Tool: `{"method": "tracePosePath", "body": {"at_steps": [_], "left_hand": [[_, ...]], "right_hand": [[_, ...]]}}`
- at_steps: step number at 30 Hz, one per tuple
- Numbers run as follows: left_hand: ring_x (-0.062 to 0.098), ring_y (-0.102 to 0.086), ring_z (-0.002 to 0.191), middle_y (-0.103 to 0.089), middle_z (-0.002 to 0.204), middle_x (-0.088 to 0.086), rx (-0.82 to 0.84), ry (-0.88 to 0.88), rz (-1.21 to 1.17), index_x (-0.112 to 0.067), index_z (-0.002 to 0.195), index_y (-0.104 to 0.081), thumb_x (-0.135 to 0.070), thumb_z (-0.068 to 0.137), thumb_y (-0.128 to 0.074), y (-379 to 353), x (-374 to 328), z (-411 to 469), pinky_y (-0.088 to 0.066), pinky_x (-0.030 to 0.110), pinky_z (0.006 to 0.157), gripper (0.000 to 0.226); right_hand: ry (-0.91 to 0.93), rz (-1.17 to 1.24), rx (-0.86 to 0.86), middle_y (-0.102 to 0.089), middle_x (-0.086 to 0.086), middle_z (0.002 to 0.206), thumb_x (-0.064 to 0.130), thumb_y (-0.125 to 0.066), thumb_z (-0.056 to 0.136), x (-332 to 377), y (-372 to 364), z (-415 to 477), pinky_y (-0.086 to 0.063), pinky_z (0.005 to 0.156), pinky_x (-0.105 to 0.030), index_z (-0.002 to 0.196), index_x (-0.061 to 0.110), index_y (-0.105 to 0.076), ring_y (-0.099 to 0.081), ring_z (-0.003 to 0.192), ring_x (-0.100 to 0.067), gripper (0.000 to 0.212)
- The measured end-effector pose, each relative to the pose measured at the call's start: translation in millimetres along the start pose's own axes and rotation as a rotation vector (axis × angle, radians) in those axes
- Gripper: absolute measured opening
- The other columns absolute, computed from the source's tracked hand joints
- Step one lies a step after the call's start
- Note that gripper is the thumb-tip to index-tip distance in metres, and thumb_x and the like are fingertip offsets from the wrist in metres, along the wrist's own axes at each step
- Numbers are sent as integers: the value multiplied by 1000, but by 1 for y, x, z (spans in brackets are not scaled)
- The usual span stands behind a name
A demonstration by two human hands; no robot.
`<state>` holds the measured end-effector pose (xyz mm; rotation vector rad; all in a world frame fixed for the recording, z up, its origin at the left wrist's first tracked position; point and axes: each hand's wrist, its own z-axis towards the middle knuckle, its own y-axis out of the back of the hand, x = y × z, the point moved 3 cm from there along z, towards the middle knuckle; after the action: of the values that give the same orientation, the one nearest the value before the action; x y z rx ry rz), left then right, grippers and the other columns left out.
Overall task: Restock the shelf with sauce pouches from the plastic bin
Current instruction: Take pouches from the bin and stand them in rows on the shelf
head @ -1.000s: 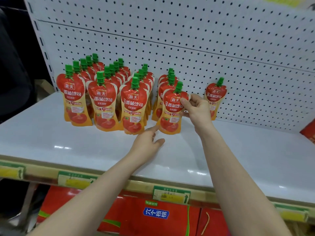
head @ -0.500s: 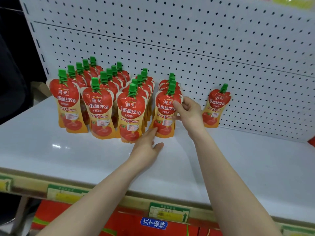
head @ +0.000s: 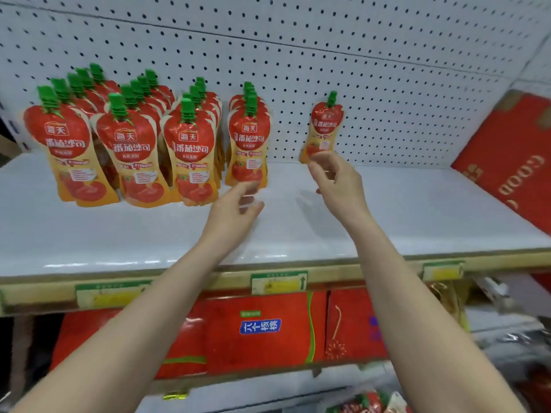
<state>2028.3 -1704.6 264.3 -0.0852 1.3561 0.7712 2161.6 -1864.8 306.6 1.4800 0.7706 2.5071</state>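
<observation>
Motion blur smeared both hands, so the fingers were hard to read. The left hand [head: 235, 204] hovered just in front of the base of the front pouch [head: 249, 138] in the fourth row. Its fingers were loosely bent and gripped nothing; whether the fingertips touched the pouch could not be told. The right hand [head: 338, 183] hung before the lower corner of a single pouch [head: 325, 126], hiding that corner. Its fingers were slack and partly curled with nothing between them, and contact there was unclear too. Both forearms ran out of the bottom of the view.

The sauce pouches [head: 128, 144], red with green caps, stood upright in four rows at the left of the shelf [head: 402, 210]. Each row ran back toward the wall, so little more than the caps of the rear ones showed. The single pouch stood apart to their right, close to the back panel [head: 387, 70], which was white and full of holes.

The shelf was white and glossy, with price tags [head: 278, 283] along its front edge, their print too blurred to read. A red box [head: 512, 156] leaned at the right end, cut off by the frame. Red cartons [head: 259, 329] filled the level below, and packets [head: 366, 405] at the very bottom were barely visible.
</observation>
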Motion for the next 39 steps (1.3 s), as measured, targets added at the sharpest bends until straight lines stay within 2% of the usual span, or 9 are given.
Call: {"method": "tracePosePath", "body": {"at_steps": [4, 8, 12, 17, 21, 24, 27, 33, 39], "left_hand": [[4, -61, 100, -65, 114, -5, 49, -84, -102, -22, 121, -61, -10, 93, -58, -17, -19, -44, -46, 8, 83, 30], [4, -64, 98, -68, 108, -3, 136, -155, -215, -23, 112, -63, -8, 91, -57, -52, -39, -106, -48, 13, 85, 27], [6, -64, 99, -68, 106, -5, 301, -103, -308, -28, 108, -63, -5, 91, -57, -112, -27, -167, -48, 16, 88, 29], [2, -63, 102, -67, 111, -9, 535, 66, -195, -26, 117, -62, -7, 91, -59, -197, 34, -241, -49, 19, 88, 32], [-8, -59, 98, -63, 114, -15, 700, 237, -98, -22, 124, -57, -8, 92, -59, -262, 94, -295, -48, 16, 88, 35], [9, -62, 105, -64, 116, -7, 768, 361, 0, -25, 122, -56, -13, 91, -62, -305, 130, -327, -50, 33, 95, 33], [13, -60, 109, -64, 121, -2, 809, 458, 77, -20, 124, -57, -12, 91, -63, -344, 151, -348, -47, 30, 98, 35], [11, -58, 113, -60, 127, -4, 866, 481, 221, -22, 128, -55, -16, 91, -64, -428, 196, -351, -45, 26, 95, 39], [9, -59, 109, -61, 123, -9, 821, 465, 335, -22, 133, -53, -18, 91, -64, -498, 248, -337, -45, 26, 92, 44]], "right_hand": [[-9, -130, -145, -68, 13, 89, 33, -53, 96, -18, 57, -92, -55, 80, -45, 105, 23, -67, -65, 86, -12, 20], [-89, -260, -276, -66, 14, 88, 30, -52, 100, -45, 112, -206, -46, 75, -20, 104, 24, -66, -62, 85, -5, 16], [-310, -328, -319, -69, 11, 97, 33, -50, 101, -101, 150, -316, -50, 76, -30, 109, 26, -65, -65, 90, -8, 19], [-654, -256, -328, -67, 19, 92, 23, -56, 98, -183, 156, -434, -50, 71, -19, 108, 27, -66, -64, 77, 4, 15], [-900, -241, -176, -68, 13, 98, 12, -59, 95, -263, 145, -492, -48, 75, -17, 124, 20, -61, -62, 82, -2, 30], [-1048, -267, 55, -69, -8, 113, 8, -56, 95, -319, 141, -508, -45, 82, -26, 136, 17, -54, -64, 98, -23, 41], [-1073, -302, 230, -61, -14, 132, 1, -52, 91, -373, 146, -503, -48, 96, -39, 140, 13, -49, -59, 117, -34, 51], [-992, -469, 540, -49, -11, 144, 2, -50, 93, -499, 146, -471, -43, 100, -35, 150, 19, -36, -51, 127, -32, 61], [-536, -796, 928, -34, -5, 154, 13, -49, 95, -595, 91, -470, -29, 116, -41, 148, 22, -37, -22, 147, -31, 55]]}}
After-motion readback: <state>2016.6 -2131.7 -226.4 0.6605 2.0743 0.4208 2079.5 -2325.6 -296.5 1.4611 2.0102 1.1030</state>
